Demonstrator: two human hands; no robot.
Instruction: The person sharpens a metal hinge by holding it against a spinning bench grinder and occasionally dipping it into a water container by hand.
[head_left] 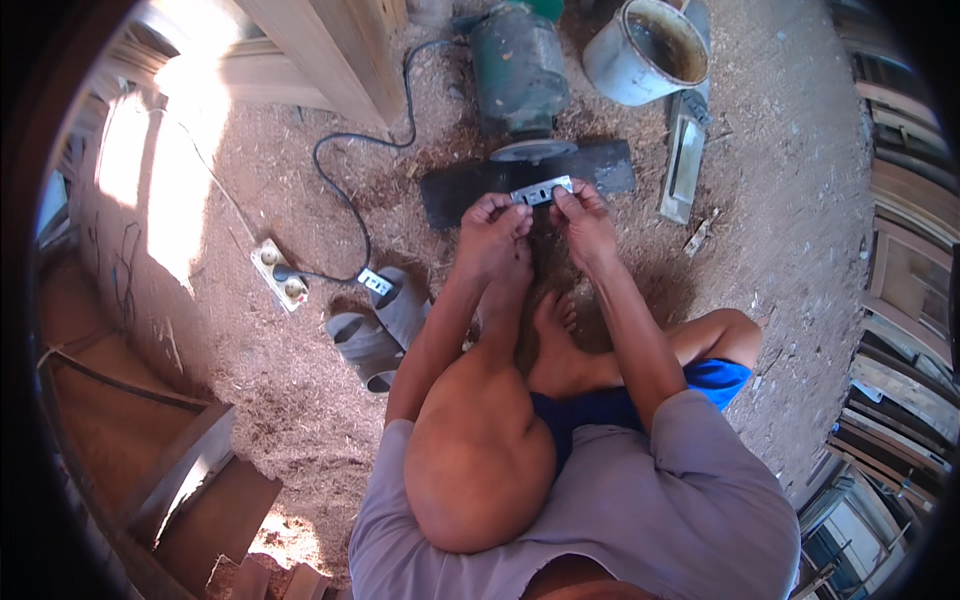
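The left hand and right hand are pinching opposite ends of a small, flat, silver slotted metal plate, holding it near a round grey disc. It is probably feeling light, stiff and slick, its ends likely offering the surest hold.

Both forearms reach forward, the hands close together but apart. The left hand pinches with curled fingers; the right hand pinches too, thumb uppermost. The left knee is raised beside the left arm; the right leg lies folded outward.
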